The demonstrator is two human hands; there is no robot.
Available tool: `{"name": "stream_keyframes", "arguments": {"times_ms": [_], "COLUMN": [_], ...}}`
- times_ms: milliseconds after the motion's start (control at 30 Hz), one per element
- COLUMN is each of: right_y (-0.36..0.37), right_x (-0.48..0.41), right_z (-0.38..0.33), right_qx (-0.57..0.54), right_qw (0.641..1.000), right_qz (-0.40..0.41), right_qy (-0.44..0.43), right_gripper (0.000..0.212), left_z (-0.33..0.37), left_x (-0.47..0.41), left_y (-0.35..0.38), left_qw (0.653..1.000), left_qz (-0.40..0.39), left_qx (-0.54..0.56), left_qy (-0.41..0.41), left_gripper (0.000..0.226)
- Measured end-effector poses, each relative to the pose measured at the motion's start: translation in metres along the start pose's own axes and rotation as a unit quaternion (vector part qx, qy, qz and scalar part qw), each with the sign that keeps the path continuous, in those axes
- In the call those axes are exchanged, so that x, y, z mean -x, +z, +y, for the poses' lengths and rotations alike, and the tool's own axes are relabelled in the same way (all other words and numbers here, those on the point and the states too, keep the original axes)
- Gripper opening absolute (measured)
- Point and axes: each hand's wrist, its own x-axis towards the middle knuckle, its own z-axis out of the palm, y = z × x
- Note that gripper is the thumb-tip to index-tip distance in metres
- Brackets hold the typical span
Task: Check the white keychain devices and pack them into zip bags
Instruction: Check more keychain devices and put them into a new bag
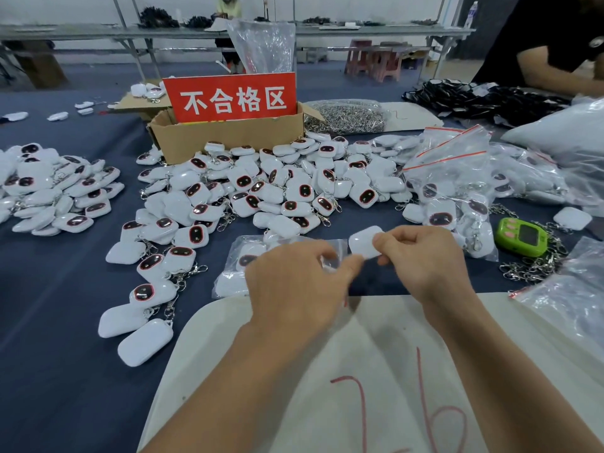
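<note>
Right hand (421, 256) pinches a white keychain device (364, 241); left hand (294, 286) pinches a zip bag (328, 263) beside it. Behind the device heap (277, 188), the cardboard box (228, 138) has a red sign (228, 98) reading 不合格区.

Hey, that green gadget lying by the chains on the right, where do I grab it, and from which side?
Pinch the green gadget across its two long edges, coming straight down from above. It lies flat, screen up, so only its rounded sides offer purchase. Keep toward the pink-button end, probably: the chains crowd the other end and near side.
</note>
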Motion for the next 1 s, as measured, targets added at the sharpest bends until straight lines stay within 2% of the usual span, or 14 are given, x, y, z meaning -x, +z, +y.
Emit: {"name": "stream_keyframes", "arguments": {"times_ms": [67, 133, 200, 300, 400, 467, 533, 600, 700, 767, 867, 1000], "right_y": [0.004, 0.008, 0.012, 0.023, 0.036, 0.039, 0.041, 0.044, 0.043, 0.041, 0.035, 0.026], "right_x": [0.0, 0.0, 0.001, 0.004, 0.007, 0.008, 0.01, 0.01, 0.007, 0.005, 0.004, -0.004], "right_z": [0.002, 0.003, 0.003, 0.001, 0.002, 0.0, -0.003, -0.003, 0.001, 0.003, 0.008, 0.014], "right_qx": [0.035, 0.042, 0.017, 0.005, 0.158, 0.246, 0.283, 0.284, 0.313, 0.283, 0.2, 0.176], "right_qw": [0.999, 0.999, 0.999, 0.998, 0.981, 0.963, 0.952, 0.95, 0.934, 0.945, 0.974, 0.982], "right_qz": [-0.007, -0.017, -0.033, -0.069, -0.081, -0.069, -0.066, -0.075, -0.115, -0.115, -0.055, 0.022], "right_qy": [0.011, 0.016, 0.012, -0.009, -0.072, -0.086, -0.098, -0.101, -0.127, -0.12, -0.093, -0.07], "right_gripper": [0.015, 0.015, 0.016, 0.016, 0.028, 0.023, 0.023, 0.033, 0.037, 0.033, 0.028, 0.021], "left_z": [0.006, 0.005, 0.002, 0.005, 0.003, 0.0, -0.003, -0.014, -0.041, -0.058, -0.069, -0.07], "left_x": [0.002, -0.001, -0.003, 0.002, 0.003, 0.001, -0.004, -0.016, -0.042, -0.053, -0.055, -0.055], "left_y": [0.004, 0.006, 0.005, 0.001, 0.003, 0.003, -0.003, -0.012, -0.026, -0.034, -0.039, -0.037], "left_qw": [0.997, 0.994, 0.996, 0.995, 0.983, 0.977, 0.971, 0.964, 0.934, 0.903, 0.891, 0.917], "left_qz": [-0.027, -0.057, -0.068, -0.035, -0.029, -0.045, -0.026, 0.054, 0.154, 0.177, 0.161, 0.085], "left_qx": [-0.069, -0.084, -0.047, 0.045, 0.111, 0.155, 0.209, 0.254, 0.313, 0.351, 0.363, 0.347], "left_qy": [0.021, 0.035, 0.038, 0.084, 0.141, 0.137, 0.113, 0.066, -0.078, -0.172, -0.222, -0.178], "left_gripper": [0.041, 0.053, 0.064, 0.069, 0.066, 0.063, 0.056, 0.047, 0.037, 0.039, 0.039, 0.037]}}
